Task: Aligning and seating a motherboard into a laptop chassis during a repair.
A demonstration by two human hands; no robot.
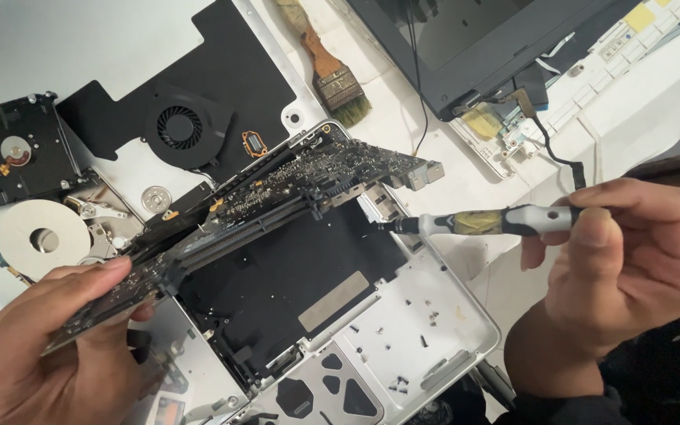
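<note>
From up here I see my left hand (37, 346) at the lower left, its fingers (80, 277) clamped on the near end of a laptop logic board (277, 197), which is lifted and tilted above the open silver laptop case (403, 338); its far end, with the metal ports, points toward the upper right. My right hand (631, 267) holds a grey-and-black screwdriver (482, 223), fingers closed round the handle, the dark tip just beside the board's right edge, over the case. Small loose screws (426, 315) lie on the bare inner floor of the case. On the white table (41, 47) behind, a black cooling fan (181, 126) sits on a black panel, an opened hard drive (9, 153) and a shiny disk platter (42, 238) lie at the left, a brush (332, 75) lies above the board, and a dark display lid (474, 39) rests at the top right.
</note>
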